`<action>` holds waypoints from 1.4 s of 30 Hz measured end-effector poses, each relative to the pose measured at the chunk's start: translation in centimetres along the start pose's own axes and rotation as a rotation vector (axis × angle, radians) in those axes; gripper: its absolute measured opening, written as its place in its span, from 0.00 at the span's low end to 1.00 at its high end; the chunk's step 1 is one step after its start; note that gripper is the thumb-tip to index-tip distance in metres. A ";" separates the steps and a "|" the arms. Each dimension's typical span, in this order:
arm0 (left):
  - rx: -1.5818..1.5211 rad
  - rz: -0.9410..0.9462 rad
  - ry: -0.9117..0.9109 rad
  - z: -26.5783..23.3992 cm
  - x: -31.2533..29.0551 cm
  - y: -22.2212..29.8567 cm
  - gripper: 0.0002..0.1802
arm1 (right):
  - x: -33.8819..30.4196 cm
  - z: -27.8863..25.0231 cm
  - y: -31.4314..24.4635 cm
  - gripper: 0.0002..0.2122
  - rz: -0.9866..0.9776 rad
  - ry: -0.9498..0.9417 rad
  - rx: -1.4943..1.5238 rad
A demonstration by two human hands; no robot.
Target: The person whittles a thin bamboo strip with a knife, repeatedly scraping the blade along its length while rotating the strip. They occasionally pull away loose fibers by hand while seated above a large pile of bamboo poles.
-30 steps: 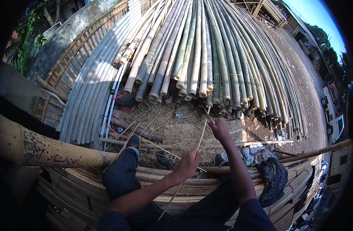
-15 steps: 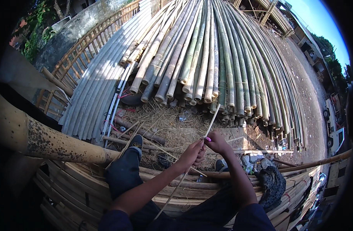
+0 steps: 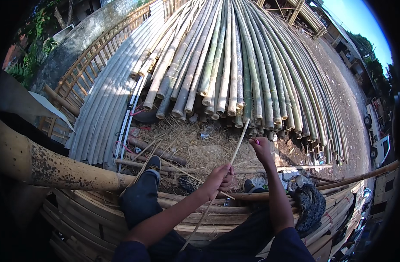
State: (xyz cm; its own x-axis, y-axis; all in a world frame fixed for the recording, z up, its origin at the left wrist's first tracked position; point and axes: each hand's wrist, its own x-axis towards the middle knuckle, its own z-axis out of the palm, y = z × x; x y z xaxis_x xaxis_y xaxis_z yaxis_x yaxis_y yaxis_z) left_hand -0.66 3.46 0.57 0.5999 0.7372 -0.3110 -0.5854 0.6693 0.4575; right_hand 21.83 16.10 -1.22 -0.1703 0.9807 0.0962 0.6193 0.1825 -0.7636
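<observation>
My left hand (image 3: 219, 180) is closed in a fist round a long, thin bamboo strip (image 3: 239, 142). The strip slants from near my lap up toward the bamboo pile, its pale tip beyond the fist. To the right of the strip and apart from it, my right hand (image 3: 262, 149) is closed on a small pink object (image 3: 257, 141). Only a bit of pink shows at its fingers, so the object's kind is hidden.
Ahead lies a big pile of bamboo poles (image 3: 217, 70), cut ends facing me. Corrugated sheets (image 3: 104, 96) lean at left, near a thick spotted bamboo pole (image 3: 64, 163). Shavings (image 3: 200, 150) litter the ground. Bamboo slats (image 3: 200, 218) lie beneath me; a dark rough lump (image 3: 309, 207) sits right.
My right hand has moved up and right, away from my left hand and off the strip. The left hand keeps its grip in nearly the same place, slightly lower.
</observation>
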 end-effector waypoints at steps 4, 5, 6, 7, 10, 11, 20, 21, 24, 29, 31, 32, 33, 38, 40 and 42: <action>-0.038 -0.029 0.111 0.2 0.3 0.2 0.16 | -1.1 2.6 -4.6 0.16 -0.333 -0.336 -0.153; -0.037 -0.029 0.110 0.2 0.3 0.0 0.16 | -1.5 3.1 -5.3 0.16 -0.322 -0.380 -0.183; -0.020 0.012 0.115 0.2 0.2 -0.2 0.16 | -1.7 3.7 -5.1 0.16 -0.428 -0.366 -0.192; -0.002 0.051 0.121 0.2 0.1 -0.5 0.16 | -1.8 3.9 -5.3 0.15 -0.438 -0.345 -0.240; 0.139 0.153 0.179 0.6 -0.4 -1.2 0.16 | -2.1 4.0 -6.0 0.13 -0.459 -0.310 -0.305; 0.140 0.147 0.178 0.7 -0.5 -1.2 0.16 | -2.1 3.9 -6.0 0.12 -0.479 -0.301 -0.322; 0.206 0.125 0.187 1.2 -1.5 -1.9 0.17 | -0.4 1.6 -2.7 0.11 -0.137 0.006 -0.504; 0.190 0.105 0.184 1.3 -1.5 -2.1 0.17 | -0.2 1.5 -2.5 0.11 -0.105 -0.003 -0.526; 0.185 0.100 0.185 1.3 -1.7 -1.9 0.17 | 0.2 2.4 -1.9 0.12 -0.049 0.048 -0.561; 0.210 -0.044 -0.108 5.2 -2.8 -4.5 0.16 | 0.8 -3.3 11.1 0.15 0.019 0.437 -0.607; 0.146 -0.068 -0.024 3.3 -3.2 -3.4 0.16 | 1.5 -3.4 8.8 0.15 0.131 0.447 -0.375; 0.064 -0.079 0.052 2.3 -3.4 -2.9 0.16 | 1.5 -3.4 4.9 0.15 0.333 0.404 -0.068; 0.020 -0.069 0.041 1.9 -2.7 -2.0 0.17 | 1.3 -4.3 4.7 0.17 0.313 0.363 0.085; -0.112 -0.029 0.014 0.7 -1.0 0.4 0.16 | -0.5 -0.7 -2.6 0.18 -0.105 -0.254 -0.153; 0.015 0.022 0.070 0.9 -1.2 0.7 0.17 | -1.0 2.1 -5.7 0.17 -0.248 -0.372 -0.174; 0.099 0.066 0.125 1.2 -1.2 0.2 0.17 | -1.5 3.2 -6.2 0.17 -0.371 -0.380 -0.149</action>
State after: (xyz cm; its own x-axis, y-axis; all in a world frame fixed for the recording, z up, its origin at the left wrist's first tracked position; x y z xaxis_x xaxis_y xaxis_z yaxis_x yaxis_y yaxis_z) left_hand -0.89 2.59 2.04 0.4862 0.7889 -0.3758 -0.5607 0.6115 0.5583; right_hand 15.78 13.22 1.33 -0.6453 0.7594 0.0835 0.5621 0.5459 -0.6214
